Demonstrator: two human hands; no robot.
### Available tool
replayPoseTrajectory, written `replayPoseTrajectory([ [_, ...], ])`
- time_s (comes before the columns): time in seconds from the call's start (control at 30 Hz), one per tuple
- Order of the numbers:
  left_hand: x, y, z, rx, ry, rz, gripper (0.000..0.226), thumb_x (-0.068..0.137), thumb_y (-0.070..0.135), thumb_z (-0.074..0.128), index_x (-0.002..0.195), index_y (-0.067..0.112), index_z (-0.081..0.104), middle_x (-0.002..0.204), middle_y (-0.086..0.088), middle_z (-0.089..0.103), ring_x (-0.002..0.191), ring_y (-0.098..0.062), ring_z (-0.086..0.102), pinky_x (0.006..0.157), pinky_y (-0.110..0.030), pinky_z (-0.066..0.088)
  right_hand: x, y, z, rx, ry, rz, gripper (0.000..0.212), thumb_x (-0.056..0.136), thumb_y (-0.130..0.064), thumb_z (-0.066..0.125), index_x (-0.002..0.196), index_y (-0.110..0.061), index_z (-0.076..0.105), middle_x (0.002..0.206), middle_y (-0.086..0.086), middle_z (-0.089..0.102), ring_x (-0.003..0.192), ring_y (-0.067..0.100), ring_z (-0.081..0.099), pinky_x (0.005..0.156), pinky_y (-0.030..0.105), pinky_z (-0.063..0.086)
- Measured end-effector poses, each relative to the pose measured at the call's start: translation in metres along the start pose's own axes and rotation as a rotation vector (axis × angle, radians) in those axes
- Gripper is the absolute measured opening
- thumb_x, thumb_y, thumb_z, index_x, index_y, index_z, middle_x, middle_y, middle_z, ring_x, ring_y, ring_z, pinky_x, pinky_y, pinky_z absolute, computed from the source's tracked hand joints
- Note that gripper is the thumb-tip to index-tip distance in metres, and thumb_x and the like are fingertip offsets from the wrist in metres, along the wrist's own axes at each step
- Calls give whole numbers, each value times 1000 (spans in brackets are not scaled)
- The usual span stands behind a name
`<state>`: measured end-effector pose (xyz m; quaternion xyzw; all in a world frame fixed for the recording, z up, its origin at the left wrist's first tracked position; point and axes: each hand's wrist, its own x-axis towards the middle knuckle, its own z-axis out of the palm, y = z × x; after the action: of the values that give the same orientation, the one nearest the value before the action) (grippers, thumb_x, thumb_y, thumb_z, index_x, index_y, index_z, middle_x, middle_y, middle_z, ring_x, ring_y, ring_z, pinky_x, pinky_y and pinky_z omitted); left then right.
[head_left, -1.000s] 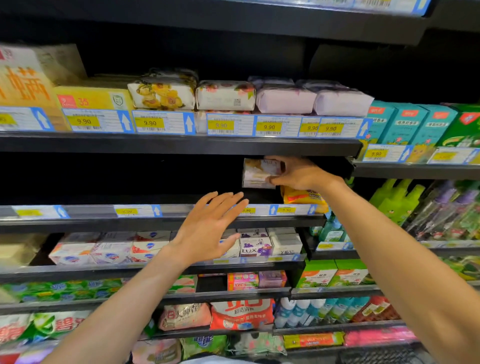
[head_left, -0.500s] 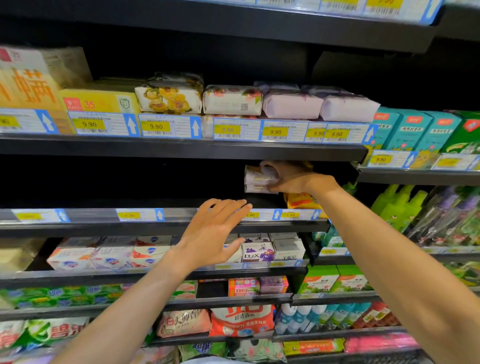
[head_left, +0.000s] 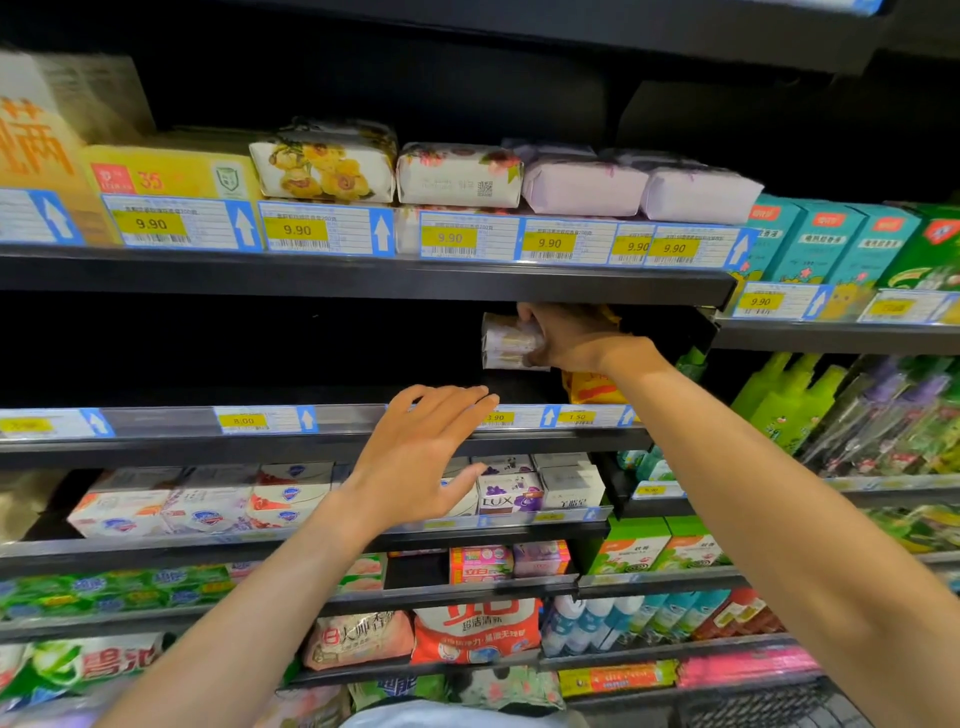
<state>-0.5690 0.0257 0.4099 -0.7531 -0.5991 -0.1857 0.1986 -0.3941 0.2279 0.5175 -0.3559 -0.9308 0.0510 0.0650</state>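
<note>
Head view: your right hand (head_left: 569, 340) grips a small wrapped pack (head_left: 509, 343) in the dark bay above the shelf rail (head_left: 343, 418). Your left hand (head_left: 421, 460) hovers below it, fingers straight, holding nothing. Expect a light, firm pack with slick film; clamp across its short sides.

Pale wrapped soap pack (head_left: 511, 343), held on edge, raised inside the dark, bare shelf bay

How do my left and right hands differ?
The right hand grips a pale wrapped pack; the left hand holds nothing. The right hand's fingers are curled, the left hand's straight. The right hand is up inside the shelf, the left hand lower, before its price rail. Both reach forward.
</note>
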Motion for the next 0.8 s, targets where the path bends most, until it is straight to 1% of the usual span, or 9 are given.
replayPoseTrajectory([
  [0.13,0,0,-2,-2,-22,-4,73,94,57,51,158,25,34,161,4,40,145,-17,38,121,-39,21,5,-1,2,-10,4,18,42,88,-29,80,102,-24,41,112,-8,48,101,22,46,83,32,34],
  [0.3,0,1,-8,-16,-68,-5,75,96,57,50,160,26,28,165,5,34,148,-15,33,123,-38,17,0,-2,2,-25,-23,40,44,88,-38,79,111,-25,43,116,-6,45,108,24,47,85,33,34],
  [0.37,0,1,-11,-21,-72,-6,76,96,55,52,161,25,27,166,4,32,149,-15,32,124,-36,14,-6,-3,1,-20,-32,61,49,91,-43,76,125,-26,45,128,-2,49,117,26,48,91,35,38],
  [0.4,-1,1,-12,-25,-76,-8,76,96,54,53,161,25,27,166,4,32,149,-15,32,125,-36,13,-11,-3,0,-21,-19,63,55,92,-45,74,135,-27,45,139,1,50,126,29,49,98,36,40],
  [0.47,0,2,-15,-33,-85,-14,75,95,51,56,160,24,29,165,2,33,150,-17,32,125,-37,13,-25,-4,-2,-19,27,57,69,95,-48,70,153,-28,37,158,4,45,144,32,42,111,39,37],
  [0.5,1,3,-17,-41,-86,-17,75,95,50,58,160,23,31,165,1,35,150,-19,33,125,-38,14,-34,-4,-2,-11,50,55,73,96,-50,68,157,-29,33,161,5,42,147,32,38,114,40,36],
  [0.6,4,9,-25,-81,-104,-15,73,95,44,61,158,22,34,163,-1,38,149,-21,35,127,-42,20,-63,-4,0,-22,117,112,78,95,-60,63,159,-32,30,161,8,41,148,35,35,117,46,36],
  [0.73,11,30,-30,-214,-59,115,66,89,31,69,150,15,49,155,-6,49,144,-25,43,124,-47,28,-120,1,10,-74,286,117,68,95,-60,56,145,-15,51,141,13,56,132,39,48,115,51,36],
  [0.8,16,48,-29,-285,-8,217,62,88,27,70,146,10,54,150,-9,53,141,-28,47,121,-49,33,-157,4,17,-59,365,143,65,98,-57,55,146,-14,50,146,11,52,139,34,45,121,52,31],
])
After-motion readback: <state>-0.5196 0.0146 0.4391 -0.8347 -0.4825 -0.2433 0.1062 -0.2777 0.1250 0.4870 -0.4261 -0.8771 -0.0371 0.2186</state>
